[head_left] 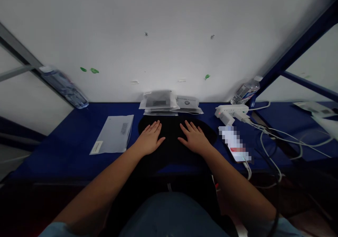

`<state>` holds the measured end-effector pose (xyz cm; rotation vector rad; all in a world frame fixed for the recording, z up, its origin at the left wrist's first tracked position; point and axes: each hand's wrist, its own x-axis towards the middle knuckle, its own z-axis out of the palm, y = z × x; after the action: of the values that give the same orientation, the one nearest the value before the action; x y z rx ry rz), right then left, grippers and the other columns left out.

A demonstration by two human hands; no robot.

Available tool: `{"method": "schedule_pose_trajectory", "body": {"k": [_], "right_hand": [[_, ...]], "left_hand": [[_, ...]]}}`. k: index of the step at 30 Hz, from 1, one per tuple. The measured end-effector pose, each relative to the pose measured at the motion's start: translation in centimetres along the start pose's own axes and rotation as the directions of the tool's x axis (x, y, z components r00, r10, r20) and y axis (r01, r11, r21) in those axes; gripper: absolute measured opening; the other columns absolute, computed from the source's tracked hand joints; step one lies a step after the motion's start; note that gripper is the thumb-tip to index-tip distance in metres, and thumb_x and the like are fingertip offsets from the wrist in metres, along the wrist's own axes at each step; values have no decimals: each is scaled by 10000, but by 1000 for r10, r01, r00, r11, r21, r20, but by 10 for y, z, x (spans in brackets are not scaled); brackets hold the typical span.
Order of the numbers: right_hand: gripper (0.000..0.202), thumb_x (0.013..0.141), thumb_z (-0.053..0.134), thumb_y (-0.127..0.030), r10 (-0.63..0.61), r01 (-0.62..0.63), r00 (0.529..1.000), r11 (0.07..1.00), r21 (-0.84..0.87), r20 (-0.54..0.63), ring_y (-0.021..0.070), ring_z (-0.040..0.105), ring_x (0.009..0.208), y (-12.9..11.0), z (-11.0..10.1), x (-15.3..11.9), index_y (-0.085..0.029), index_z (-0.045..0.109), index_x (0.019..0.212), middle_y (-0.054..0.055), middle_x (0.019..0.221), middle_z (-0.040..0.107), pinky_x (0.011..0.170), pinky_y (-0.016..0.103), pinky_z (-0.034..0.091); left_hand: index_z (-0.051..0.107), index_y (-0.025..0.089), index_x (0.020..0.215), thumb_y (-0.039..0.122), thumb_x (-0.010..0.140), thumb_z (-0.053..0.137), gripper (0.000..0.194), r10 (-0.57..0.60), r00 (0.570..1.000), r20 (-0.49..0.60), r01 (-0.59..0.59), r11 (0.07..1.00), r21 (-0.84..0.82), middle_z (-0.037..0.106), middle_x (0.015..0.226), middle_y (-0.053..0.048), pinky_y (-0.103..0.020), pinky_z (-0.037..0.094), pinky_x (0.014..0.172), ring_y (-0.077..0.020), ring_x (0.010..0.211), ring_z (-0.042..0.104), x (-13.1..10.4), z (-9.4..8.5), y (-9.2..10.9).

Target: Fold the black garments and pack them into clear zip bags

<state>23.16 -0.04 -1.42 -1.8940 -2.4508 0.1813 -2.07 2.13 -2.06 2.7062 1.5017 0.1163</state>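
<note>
A: How are the hands posed?
B: The left hand [149, 140] and the right hand [194, 138] both lie palm down on the black item [170, 149], open and holding nothing. The fingers point away from the person, slightly spread, with the thumbs turned in toward each other but well apart. The forearms reach in from the two lower corners.

A: Where is the black item?
B: On the blue surface [66, 142], in front of the person. It is too dark to tell what it is.

A: Count the rest for me.
B: Two bottles [64, 87], one leaning at the far left, one at the far right. One frosted bag [113, 135] lies flat to the left of the left hand. Behind the black item sits one pile of packets [159, 101]; I cannot tell how many.

A: And on the right?
B: One phone [235, 143], screen up, with a white cable at its near end. One white power strip [232, 109] lies just behind it, with several cables [264, 128] trailing right.

A: The wall?
B: Three green marks [94, 70]: two left, one right.
</note>
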Motion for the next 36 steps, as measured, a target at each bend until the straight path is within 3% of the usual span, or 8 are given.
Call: {"method": "schedule_pose_trajectory", "body": {"k": [11, 17, 23, 26, 30, 36], "right_hand": [[712, 992, 442, -560, 2, -2, 1000, 1000, -10, -6, 379, 248, 1523, -2, -1, 0, -209, 312, 1598, 140, 1673, 223, 1183, 605, 265], [645, 980, 490, -504, 2, 1, 999, 998, 60, -41, 353, 301, 1507, 2, -6, 0, -215, 414, 1552, 123, 1646, 315, 1193, 560, 277], [574, 988, 496, -414, -104, 119, 987, 985, 125, -126, 293, 269, 1528, 4, -11, 0, -214, 457, 1524, 110, 1638, 336, 1222, 523, 245], [577, 989, 502, -406, -202, 217, 973, 967, 135, -112, 290, 264, 1531, 3, -11, -1, -214, 449, 1531, 106, 1638, 336, 1221, 509, 259], [602, 987, 513, -437, -225, 230, 973, 965, 129, -57, 307, 303, 1514, 3, -8, -1, -232, 423, 1546, 101, 1632, 349, 1206, 530, 287], [578, 998, 499, -429, -223, 228, 973, 966, 123, -57, 299, 328, 1504, 4, -7, 1, -247, 429, 1541, 102, 1630, 351, 1198, 530, 300]], "left_hand": [[329, 56, 1555, 479, 1028, 368, 678, 8, 1000, 1, -8, 1000, -2, 278, 1638, -198, -483, 273, 1233, -307, 1525, 270, 3, -1, -2], [314, 66, 1557, 461, 1016, 394, 674, -13, 1000, 4, 14, 998, -54, 261, 1644, -207, -488, 273, 1233, -309, 1531, 253, 1, -2, -4], [303, 50, 1544, 438, 1006, 433, 676, 1, 993, -119, -6, 999, -45, 234, 1651, -226, -492, 273, 1234, -325, 1536, 235, 3, -18, -6], [302, 22, 1534, 396, 992, 465, 678, -3, 982, -191, 6, 1000, 14, 242, 1645, -238, -470, 255, 1243, -330, 1537, 227, 18, -36, -8], [312, -4, 1525, 337, 963, 517, 688, -33, 972, -235, 56, 995, 88, 283, 1623, -253, -456, 234, 1249, -346, 1522, 256, 57, -55, -17], [351, 14, 1515, 238, 896, 576, 696, -25, 979, -204, 64, 981, 186, 383, 1573, -253, -483, 254, 1226, -361, 1471, 353, 107, -56, -31]]}}
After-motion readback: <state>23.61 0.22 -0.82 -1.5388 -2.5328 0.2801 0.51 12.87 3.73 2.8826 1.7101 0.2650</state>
